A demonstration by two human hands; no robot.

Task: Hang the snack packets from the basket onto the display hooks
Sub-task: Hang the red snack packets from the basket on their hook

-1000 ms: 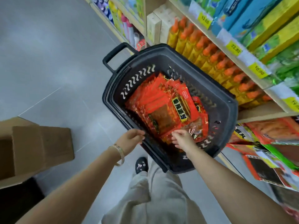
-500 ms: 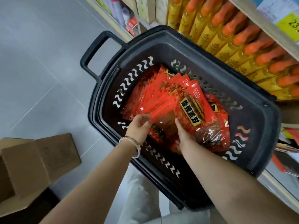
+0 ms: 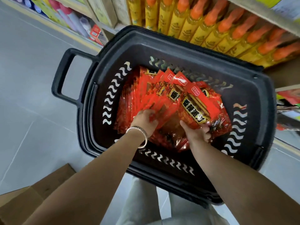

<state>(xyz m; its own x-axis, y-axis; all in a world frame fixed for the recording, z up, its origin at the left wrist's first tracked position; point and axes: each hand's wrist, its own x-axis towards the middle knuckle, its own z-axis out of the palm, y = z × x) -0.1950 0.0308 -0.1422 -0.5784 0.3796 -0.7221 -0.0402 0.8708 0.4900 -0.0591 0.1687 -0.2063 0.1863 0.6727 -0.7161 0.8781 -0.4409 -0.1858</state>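
A black plastic basket (image 3: 253, 88) stands on the floor, holding a fanned pile of several red snack packets (image 3: 164, 93) with yellow labels. Both my hands are inside it. My left hand (image 3: 143, 121), with a silver bangle at the wrist, grips the lower edges of the packets on the left side of the pile. My right hand (image 3: 196, 132) holds the bottom of the front packet (image 3: 194, 111) with the large yellow label, its fingers curled under the clear end. No display hooks are plainly visible.
Yellow bottles with orange caps (image 3: 211, 25) fill the shelf behind the basket. The basket's handle (image 3: 65, 75) sticks out to the left. A cardboard box (image 3: 32, 197) sits on the grey floor at lower left. More packets (image 3: 289, 98) show at the right edge.
The view has closed in on the basket. Both hands went from the near rim down into the pile and took hold of the packets, which now fan upward.
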